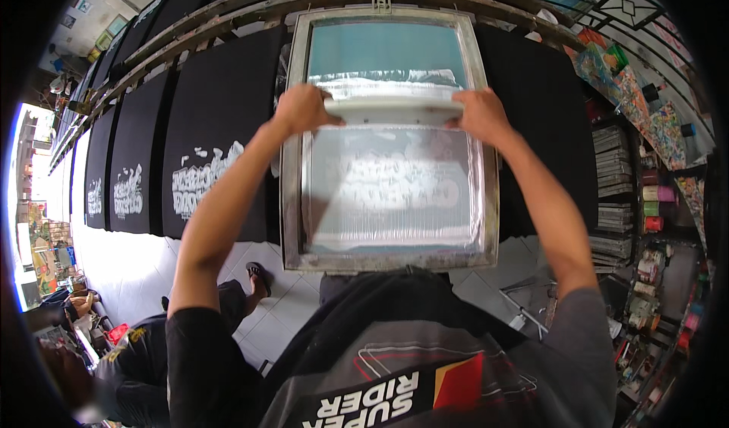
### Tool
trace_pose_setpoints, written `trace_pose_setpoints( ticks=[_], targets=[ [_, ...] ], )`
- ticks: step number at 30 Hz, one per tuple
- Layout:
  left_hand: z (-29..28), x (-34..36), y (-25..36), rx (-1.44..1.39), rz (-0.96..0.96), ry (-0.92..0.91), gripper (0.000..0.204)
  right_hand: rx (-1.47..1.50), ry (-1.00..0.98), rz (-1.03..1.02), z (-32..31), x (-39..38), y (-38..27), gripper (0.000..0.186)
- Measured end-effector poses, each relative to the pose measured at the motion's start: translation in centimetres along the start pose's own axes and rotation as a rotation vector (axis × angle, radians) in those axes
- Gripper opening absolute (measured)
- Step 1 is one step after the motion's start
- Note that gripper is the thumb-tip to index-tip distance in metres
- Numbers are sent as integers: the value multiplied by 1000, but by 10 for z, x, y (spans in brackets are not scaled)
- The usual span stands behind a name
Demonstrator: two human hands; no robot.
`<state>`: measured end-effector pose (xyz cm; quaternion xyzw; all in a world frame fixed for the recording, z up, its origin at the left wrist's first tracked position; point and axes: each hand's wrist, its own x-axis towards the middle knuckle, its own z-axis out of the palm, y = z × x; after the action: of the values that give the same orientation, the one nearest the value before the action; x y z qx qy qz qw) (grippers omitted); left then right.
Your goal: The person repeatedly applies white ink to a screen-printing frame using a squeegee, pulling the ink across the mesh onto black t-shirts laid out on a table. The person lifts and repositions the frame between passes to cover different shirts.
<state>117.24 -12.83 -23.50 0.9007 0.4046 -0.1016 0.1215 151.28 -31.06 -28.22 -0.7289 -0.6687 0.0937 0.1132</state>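
My left hand (pixel 304 110) and my right hand (pixel 483 115) are closed on the two ends of a pale, wide squeegee (pixel 399 113). The squeegee lies crosswise on the mesh of a screen-printing frame (pixel 291 192), a little above its middle. White ink (pixel 391 82) is banked along the squeegee's far side. Beyond that, the mesh (pixel 383 44) shows teal. On the near side, white lettering and a film of ink show through the mesh. Beneath the frame lies black fabric (pixel 531 124), visible to its right.
To the left, several black fabric panels (pixel 220 101) bear white prints. Metal rails (pixel 258 4) run behind the frame. Another person (pixel 137 375) is at the lower left, over white floor tiles (pixel 281 314). At right stand stacked grey slats (pixel 611 162) and shelves of ink containers (pixel 657 194).
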Motion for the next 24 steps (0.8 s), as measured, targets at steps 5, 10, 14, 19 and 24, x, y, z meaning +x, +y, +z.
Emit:
trace_pose_setpoints(
  ticks=[5,10,14,19,24],
  targets=[
    [-29,-83,33,-127,11,55,51,29,39,-81,-47,-68,-40,34],
    [74,-241,61,-192,153,257,36,55,161,-158,7,-225,-79,25],
    [109,-297,85,-212,226,384,44,6,261,-86,35,-297,-107,25],
    [124,-298,81,-181,234,396,42,-20,305,-58,50,-297,-107,18],
    [128,-262,75,-151,224,493,37,-23,380,-84,74,-267,-87,10]
  ],
)
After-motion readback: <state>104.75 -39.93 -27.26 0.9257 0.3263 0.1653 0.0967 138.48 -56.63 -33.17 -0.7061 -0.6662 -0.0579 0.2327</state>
